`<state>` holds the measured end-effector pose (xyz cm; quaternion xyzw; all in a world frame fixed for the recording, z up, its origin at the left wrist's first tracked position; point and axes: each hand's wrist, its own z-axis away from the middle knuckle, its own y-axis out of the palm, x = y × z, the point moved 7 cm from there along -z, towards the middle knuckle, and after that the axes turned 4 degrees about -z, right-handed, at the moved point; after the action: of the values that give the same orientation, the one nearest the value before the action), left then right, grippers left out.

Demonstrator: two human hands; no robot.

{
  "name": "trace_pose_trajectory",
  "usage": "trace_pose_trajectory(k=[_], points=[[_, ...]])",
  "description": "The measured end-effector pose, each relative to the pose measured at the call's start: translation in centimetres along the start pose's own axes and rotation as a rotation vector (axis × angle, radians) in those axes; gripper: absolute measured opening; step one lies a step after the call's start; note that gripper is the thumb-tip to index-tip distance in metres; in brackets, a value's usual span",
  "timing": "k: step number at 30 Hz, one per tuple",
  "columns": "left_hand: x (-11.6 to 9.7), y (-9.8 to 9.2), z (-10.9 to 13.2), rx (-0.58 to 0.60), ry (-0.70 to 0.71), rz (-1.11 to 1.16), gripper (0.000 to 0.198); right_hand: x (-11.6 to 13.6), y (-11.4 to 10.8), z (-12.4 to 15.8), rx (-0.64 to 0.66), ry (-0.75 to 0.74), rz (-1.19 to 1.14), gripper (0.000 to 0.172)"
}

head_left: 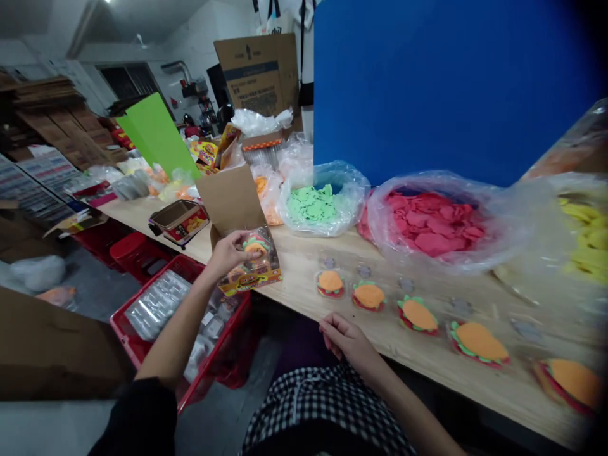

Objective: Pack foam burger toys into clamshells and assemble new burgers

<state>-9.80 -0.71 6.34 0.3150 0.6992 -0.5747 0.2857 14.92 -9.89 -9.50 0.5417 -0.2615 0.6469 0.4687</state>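
My left hand [230, 254] is closed on a toy burger [256, 246] in clear plastic packaging, inside the open cardboard display box [240, 196] with its lid raised. More clear packs show low in the box, partly hidden by my hand. Near the table's front edge, my right hand [346, 342] is loosely curled with fingers together, and nothing shows in it. To its right, several toy burgers with orange tops, green frills and red layers lie in a row in open clear clamshells, among them one burger [369, 296] and another [481, 342].
Plastic bags of green pieces [313, 202], red pieces [432, 221] and yellow pieces [589, 240] stand along the table's back, before a blue panel [441, 82]. A red crate [142, 342] of clear packs sits below left. A small open box [180, 221] lies left.
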Motion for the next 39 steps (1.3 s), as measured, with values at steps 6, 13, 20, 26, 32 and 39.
trace_pose_trajectory(k=[6, 13, 20, 26, 32, 39], points=[[2.3, 1.3, -3.9, 0.276, -0.024, -0.205, 0.062, -1.2, -0.5, -0.4, 0.034, -0.005, 0.059, 0.037], [3.2, 2.7, -4.1, 0.365, -0.017, -0.188, 0.050, -1.3, -1.2, -0.2, -0.009, 0.018, 0.063, 0.035], [2.9, 2.6, -3.7, 0.371, 0.082, -0.262, 0.049, -2.6, -1.4, -0.6, -0.009, 0.022, 0.069, 0.030], [0.9, 1.3, -3.4, 0.010, 0.192, -0.373, 0.062, -2.7, -2.0, -0.8, -0.083, 0.085, 0.002, 0.031], [-3.5, 10.6, -4.9, 0.132, 0.282, -0.026, 0.030, -2.3, -2.2, -2.0, -0.152, 0.088, -0.224, 0.043], [-1.8, 22.1, -8.9, 0.264, 0.143, -0.024, 0.027, -2.0, -2.6, -2.8, -0.229, 0.098, -0.489, 0.048]])
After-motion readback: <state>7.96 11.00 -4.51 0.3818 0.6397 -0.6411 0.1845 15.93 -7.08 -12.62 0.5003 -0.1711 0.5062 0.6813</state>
